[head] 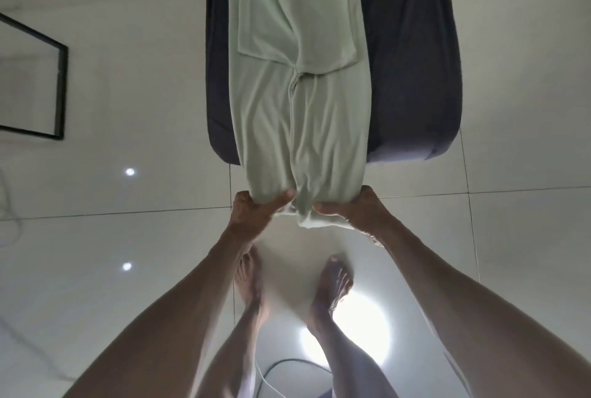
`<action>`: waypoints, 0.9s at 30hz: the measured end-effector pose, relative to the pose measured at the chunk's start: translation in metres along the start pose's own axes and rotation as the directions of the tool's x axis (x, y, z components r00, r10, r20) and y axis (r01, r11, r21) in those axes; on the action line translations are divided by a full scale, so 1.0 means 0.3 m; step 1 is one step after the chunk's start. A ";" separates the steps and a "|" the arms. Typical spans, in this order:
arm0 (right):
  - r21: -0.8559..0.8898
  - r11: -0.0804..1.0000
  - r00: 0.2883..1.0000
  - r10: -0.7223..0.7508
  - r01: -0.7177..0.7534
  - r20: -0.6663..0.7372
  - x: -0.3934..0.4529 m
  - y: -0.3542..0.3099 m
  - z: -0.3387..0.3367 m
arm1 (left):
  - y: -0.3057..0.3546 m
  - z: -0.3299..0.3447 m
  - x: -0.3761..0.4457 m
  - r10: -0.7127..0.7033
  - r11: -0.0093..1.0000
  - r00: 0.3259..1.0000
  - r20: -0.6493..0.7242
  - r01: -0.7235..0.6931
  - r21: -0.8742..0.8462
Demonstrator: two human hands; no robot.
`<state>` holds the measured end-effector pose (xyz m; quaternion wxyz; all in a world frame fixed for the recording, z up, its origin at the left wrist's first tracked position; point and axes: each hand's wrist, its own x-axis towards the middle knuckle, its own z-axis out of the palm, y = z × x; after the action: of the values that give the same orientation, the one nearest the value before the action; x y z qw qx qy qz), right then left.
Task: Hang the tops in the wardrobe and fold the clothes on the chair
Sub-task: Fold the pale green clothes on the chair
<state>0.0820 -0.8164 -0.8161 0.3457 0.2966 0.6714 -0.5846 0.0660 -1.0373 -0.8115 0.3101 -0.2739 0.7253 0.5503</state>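
Your left hand (256, 210) is closed on the near left corner of the pale green garment (300, 103), thumb on top of the fabric. Your right hand (355, 210) grips the near right corner the same way. Both hands sit close together above the tiled floor (96, 221). The garment lies lengthwise on the dark blue chair (412, 61), sleeves folded inward, its creased near end hanging past the seat edge.

Pale green garment (300, 84) laid lengthwise on a dark blue chair (412, 55), near end gripped by left hand (256, 210) and right hand (355, 210), bare feet (332, 282) on glossy white tiled floor (128, 231)
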 end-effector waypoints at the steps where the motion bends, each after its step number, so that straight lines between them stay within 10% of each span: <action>1: -0.018 1.000 0.999 0.021 -0.020 0.028 -0.018 0.010 0.006 | -0.005 -0.008 -0.027 -0.038 0.999 0.999 0.039 0.038 0.001; 11: 0.156 0.977 0.982 0.127 -0.148 0.136 -0.424 -0.021 0.004 | 0.118 -0.144 -0.397 -0.328 0.936 0.887 0.325 0.352 -0.014; 27: 0.341 0.933 0.987 0.068 -0.113 0.142 -0.732 -0.367 -0.034 | 0.501 -0.210 -0.666 -0.411 0.902 0.844 0.343 0.431 0.021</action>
<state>0.1209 -0.8204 -0.5733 0.3569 0.3456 0.5196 -0.6952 0.0772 -1.0503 -0.5542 0.5355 -0.3361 0.5669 0.5281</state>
